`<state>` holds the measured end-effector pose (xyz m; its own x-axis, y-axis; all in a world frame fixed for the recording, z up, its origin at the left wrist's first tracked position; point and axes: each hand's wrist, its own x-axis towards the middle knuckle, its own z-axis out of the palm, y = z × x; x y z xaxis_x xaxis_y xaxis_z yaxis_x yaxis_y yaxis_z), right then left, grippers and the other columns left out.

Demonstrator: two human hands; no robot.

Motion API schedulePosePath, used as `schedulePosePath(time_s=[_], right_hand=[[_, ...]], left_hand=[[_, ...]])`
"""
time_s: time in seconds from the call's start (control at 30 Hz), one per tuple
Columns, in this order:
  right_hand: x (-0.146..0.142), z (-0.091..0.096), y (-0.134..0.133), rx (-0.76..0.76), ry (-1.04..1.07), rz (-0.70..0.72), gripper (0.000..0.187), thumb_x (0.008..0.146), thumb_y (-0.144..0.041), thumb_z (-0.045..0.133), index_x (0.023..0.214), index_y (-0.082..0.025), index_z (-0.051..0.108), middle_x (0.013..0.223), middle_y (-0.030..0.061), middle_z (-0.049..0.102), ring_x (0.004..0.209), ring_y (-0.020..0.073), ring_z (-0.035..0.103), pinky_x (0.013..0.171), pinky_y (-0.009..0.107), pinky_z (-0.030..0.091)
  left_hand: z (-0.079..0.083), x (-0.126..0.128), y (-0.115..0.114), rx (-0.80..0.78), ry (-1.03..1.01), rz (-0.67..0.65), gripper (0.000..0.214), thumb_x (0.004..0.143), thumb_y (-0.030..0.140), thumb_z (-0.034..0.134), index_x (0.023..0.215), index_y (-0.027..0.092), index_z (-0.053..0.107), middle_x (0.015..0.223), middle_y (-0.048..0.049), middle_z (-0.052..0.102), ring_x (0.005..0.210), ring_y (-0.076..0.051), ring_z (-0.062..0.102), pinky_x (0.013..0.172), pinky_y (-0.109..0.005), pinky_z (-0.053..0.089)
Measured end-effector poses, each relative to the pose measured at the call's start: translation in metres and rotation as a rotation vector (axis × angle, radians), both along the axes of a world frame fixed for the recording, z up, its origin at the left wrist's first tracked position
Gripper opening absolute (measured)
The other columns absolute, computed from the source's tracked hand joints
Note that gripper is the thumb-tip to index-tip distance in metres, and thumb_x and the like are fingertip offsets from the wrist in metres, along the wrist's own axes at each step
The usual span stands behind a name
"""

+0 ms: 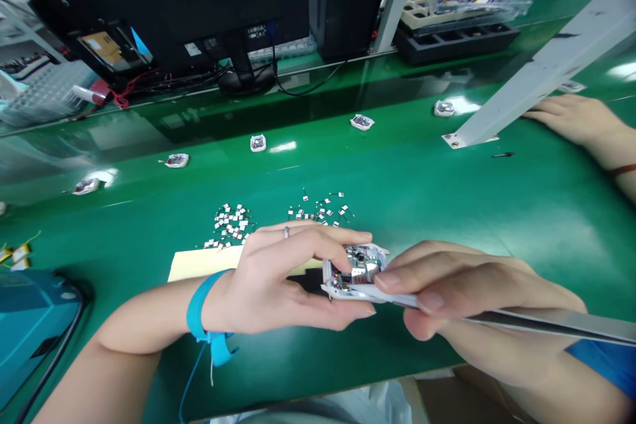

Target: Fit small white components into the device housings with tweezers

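My left hand (293,278) grips a small white-cased electronic device (360,265) from its left side, fingers along the top and thumb below. Its inner circuitry faces up toward me. A blue wrist strap (201,305) with a thin cord is around my left wrist. My right hand (462,285) pinches a pair of metal tweezers (556,324), whose tips point left to the device's lower edge. The right fingertips also touch or come very close to the casing; I cannot tell which. Beyond my left hand lie two clusters of tiny tabbed parts (232,222).
Similar devices (258,143) form a spaced row across the green table (407,192). A slanted metal post (546,59) rises at right, near a co-worker's hand (576,119). Yellow paper (183,265) lies under my left forearm. A teal machine (30,324) stands left; a monitor (199,0) stands behind.
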<state>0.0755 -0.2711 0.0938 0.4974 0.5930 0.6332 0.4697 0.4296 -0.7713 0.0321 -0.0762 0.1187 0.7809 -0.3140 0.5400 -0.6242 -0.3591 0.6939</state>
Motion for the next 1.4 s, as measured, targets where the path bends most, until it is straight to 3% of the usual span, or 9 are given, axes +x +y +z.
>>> schedulePosePath(time_s=[0.4, 0.8, 0.97, 1.1, 1.4], right_hand=[[0.000, -0.002, 0.001, 0.019, -0.011, -0.018, 0.039, 0.066, 0.006, 0.061, 0.100, -0.012, 0.059, 0.101, 0.0050, 0.063, 0.087, 0.0197, 0.060, 0.072, 0.033, 0.055], [0.002, -0.002, 0.004, 0.032, -0.022, -0.010, 0.035, 0.070, 0.002, 0.061, 0.101, -0.014, 0.058, 0.090, 0.0039, 0.066, 0.086, 0.0186, 0.061, 0.071, 0.032, 0.055], [-0.002, 0.002, -0.004, -0.082, -0.206, -0.084, 0.032, 0.070, 0.000, 0.060, 0.099, -0.012, 0.057, 0.099, 0.0054, 0.064, 0.091, 0.0176, 0.060, 0.077, 0.028, 0.055], [-0.001, 0.003, -0.008, -0.125, -0.413, -0.114, 0.040, 0.063, -0.003, 0.069, 0.099, -0.012, 0.055, 0.109, 0.0040, 0.059, 0.094, 0.0167, 0.059, 0.081, 0.023, 0.055], [-0.002, 0.002, -0.003, -0.096, -0.277, -0.127, 0.022, 0.073, -0.004, 0.061, 0.091, -0.015, 0.055, 0.088, 0.0005, 0.067, 0.080, 0.0164, 0.064, 0.077, 0.023, 0.056]], left_hand=[[0.003, 0.002, 0.002, 0.097, -0.149, -0.019, 0.027, 0.059, 0.021, 0.074, 0.075, 0.013, 0.055, 0.089, -0.0138, 0.067, 0.080, -0.015, 0.065, 0.070, -0.020, 0.054], [0.005, 0.004, 0.002, 0.114, -0.136, -0.045, 0.025, 0.059, 0.022, 0.074, 0.073, 0.011, 0.056, 0.088, -0.0170, 0.067, 0.079, -0.016, 0.065, 0.070, -0.020, 0.054], [0.006, 0.004, 0.002, 0.125, -0.130, -0.034, 0.022, 0.062, 0.024, 0.072, 0.071, 0.013, 0.055, 0.090, -0.0155, 0.067, 0.079, -0.016, 0.065, 0.070, -0.020, 0.054], [0.005, 0.004, 0.002, 0.104, -0.109, -0.035, 0.022, 0.062, 0.024, 0.072, 0.071, 0.013, 0.055, 0.089, -0.0153, 0.067, 0.081, -0.016, 0.065, 0.069, -0.021, 0.054], [0.006, 0.003, 0.001, 0.093, -0.102, -0.050, 0.022, 0.062, 0.022, 0.072, 0.073, 0.013, 0.055, 0.090, -0.0155, 0.067, 0.081, -0.016, 0.065, 0.070, -0.020, 0.054]])
